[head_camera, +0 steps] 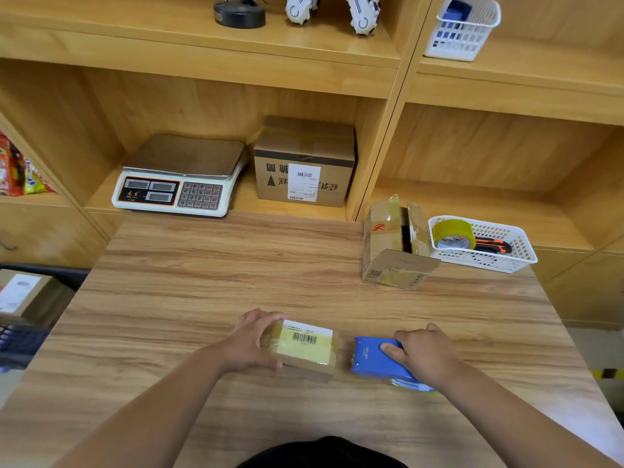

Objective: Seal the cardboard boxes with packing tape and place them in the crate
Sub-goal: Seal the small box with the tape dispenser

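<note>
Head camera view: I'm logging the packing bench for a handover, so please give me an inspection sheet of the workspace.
Surface: wooden table, wood-grain top, no spills seen.
Job's things: small labelled box with tape across its top, near the front edge; blue tape dispenser just right of it; open box at far right, flaps up.
Clutter: white basket holding a yellow tape roll and an orange-black cutter.
Grippers: left hand holds the small labelled box; right hand grips the blue tape dispenser.
Cables: nothing seen.
Surroundings: wooden shelves with a scale and a sealed box; dark crate at left, holding a parcel.
</note>
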`<state>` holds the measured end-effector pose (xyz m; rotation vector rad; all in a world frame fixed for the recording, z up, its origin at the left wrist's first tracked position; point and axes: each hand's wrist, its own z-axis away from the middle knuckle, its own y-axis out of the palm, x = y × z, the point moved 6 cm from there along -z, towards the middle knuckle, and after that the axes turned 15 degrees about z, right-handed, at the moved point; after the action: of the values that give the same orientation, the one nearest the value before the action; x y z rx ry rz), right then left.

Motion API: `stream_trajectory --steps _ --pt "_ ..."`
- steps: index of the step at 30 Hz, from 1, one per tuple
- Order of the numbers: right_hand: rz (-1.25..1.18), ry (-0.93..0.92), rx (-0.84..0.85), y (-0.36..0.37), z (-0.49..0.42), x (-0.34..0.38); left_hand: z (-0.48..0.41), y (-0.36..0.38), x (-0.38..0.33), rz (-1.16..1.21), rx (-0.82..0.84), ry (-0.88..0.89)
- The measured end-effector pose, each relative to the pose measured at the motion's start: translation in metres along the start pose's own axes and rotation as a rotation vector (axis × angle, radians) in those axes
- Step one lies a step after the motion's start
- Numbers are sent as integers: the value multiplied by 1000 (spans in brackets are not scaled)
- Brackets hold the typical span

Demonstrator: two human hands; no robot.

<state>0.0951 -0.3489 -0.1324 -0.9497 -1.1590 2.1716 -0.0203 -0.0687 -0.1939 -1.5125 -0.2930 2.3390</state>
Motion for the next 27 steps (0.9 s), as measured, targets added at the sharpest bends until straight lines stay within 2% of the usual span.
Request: stream_trajectory --steps 7,11,17,21,24,27 --pt "41 -1 -3 7 -11 22 -4 1 -4 -64 -22 -12" --pt "43 16 -29 3 -11 28 -9 5 -24 -379 -27 34" --pt "22 56 -57 -3 -7 27 -26 70 -74 -704 100 206" --pt "10 68 -78 -6 -3 21 -31 87 -86 -861 2 277" --pt "-41 82 -112 -11 1 14 -32 80 -87 -824 -88 305" --pt "-101 105 -192 -22 6 5 -30 62 -88 -621 -142 311"
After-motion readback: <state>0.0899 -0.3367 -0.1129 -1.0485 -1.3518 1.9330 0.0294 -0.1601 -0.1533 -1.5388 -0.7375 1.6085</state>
